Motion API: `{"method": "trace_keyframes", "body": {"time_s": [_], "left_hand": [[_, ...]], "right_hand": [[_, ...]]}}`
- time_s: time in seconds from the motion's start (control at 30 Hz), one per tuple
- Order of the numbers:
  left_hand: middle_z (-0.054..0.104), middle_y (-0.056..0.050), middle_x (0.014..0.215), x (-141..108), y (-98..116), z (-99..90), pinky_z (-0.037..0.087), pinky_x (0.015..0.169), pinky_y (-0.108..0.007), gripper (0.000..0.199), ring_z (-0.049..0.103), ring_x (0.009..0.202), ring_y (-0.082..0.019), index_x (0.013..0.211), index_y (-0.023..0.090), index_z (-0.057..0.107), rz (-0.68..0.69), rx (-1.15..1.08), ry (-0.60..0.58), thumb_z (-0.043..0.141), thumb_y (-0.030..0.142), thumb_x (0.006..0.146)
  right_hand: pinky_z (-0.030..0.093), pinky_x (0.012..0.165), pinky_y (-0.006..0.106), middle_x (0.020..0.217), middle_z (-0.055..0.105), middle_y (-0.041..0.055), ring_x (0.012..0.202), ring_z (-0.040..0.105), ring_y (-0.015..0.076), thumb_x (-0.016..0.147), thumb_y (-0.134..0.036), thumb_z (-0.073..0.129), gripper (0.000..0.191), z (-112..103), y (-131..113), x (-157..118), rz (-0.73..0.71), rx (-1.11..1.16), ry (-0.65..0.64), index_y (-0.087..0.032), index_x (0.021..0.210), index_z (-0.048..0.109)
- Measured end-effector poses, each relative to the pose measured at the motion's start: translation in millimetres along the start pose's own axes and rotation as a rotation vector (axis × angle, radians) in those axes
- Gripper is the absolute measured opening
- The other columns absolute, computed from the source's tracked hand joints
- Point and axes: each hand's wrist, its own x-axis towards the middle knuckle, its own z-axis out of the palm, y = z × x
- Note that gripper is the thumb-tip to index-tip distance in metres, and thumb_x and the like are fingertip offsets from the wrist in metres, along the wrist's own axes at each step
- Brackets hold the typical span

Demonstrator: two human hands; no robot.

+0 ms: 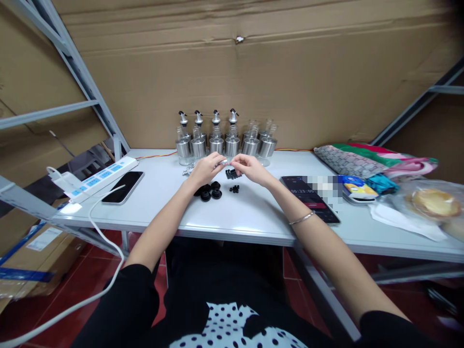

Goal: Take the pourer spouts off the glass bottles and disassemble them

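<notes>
My left hand (pixel 207 169) is closed on a small silvery bottle-spout piece (pixel 225 163) above the middle of the table. My right hand (pixel 251 168) meets it from the right, thumb and finger pinched at the piece's end; whatever is between them is too small to name. Below the hands lie a row of small black parts (pixel 232 174), a little heap of tiny black pieces (pixel 235 189) and several round black stoppers (pixel 210 192). More silvery pieces (pixel 188 170) show partly behind my left hand. Glass bottles with steel sleeves (pixel 216 146) stand behind, several with pourer spouts (pixel 233 115) at the back.
On the left are a power strip (pixel 105 178), a phone (pixel 123 187) and a white cable (pixel 94 217). A larger phone (pixel 311 199) with a timer lies right, beside packets (pixel 358 187), a folded cloth (pixel 377 162) and bagged food (pixel 436 203). Cardboard (pixel 290 82) walls the back.
</notes>
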Motion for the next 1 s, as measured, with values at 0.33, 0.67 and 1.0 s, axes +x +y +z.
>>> {"method": "trace_keyframes", "body": {"time_s": [0.33,0.67,1.0], "left_hand": [[0.058,-0.004,0.091,0.0,0.4,-0.7,0.042,0.076,-0.022,0.027,0.056,0.081,-0.013,0.097,0.017,0.06,0.002,-0.031,0.045,0.04,0.035,0.094],[0.058,-0.004,0.09,-0.2,0.4,-0.7,0.042,0.076,-0.022,0.027,0.055,0.08,-0.013,0.098,0.017,0.06,0.011,-0.038,0.057,0.04,0.035,0.094],[0.058,-0.005,0.091,-0.2,1.6,-1.5,0.043,0.077,-0.023,0.026,0.056,0.08,-0.014,0.098,0.017,0.06,-0.009,-0.035,0.044,0.041,0.034,0.094]], "right_hand": [[0.035,0.063,0.023,0.065,0.056,0.0006,0.062,0.048,0.0116,0.08,-0.021,0.054,0.012,-2.4,-0.9,-3.0,0.037,-0.491,-0.158,-0.013,0.077,0.063],[0.034,0.063,0.022,0.07,0.064,0.0037,0.063,0.05,0.0117,0.079,-0.015,0.052,0.014,-4.4,2.8,-3.8,-0.016,-0.678,-0.205,-0.013,0.076,0.066],[0.036,0.062,0.021,0.077,0.068,0.0059,0.064,0.052,0.0122,0.08,-0.018,0.053,0.021,-4.2,1.6,-6.1,0.096,-0.712,-0.355,-0.012,0.087,0.071]]}}
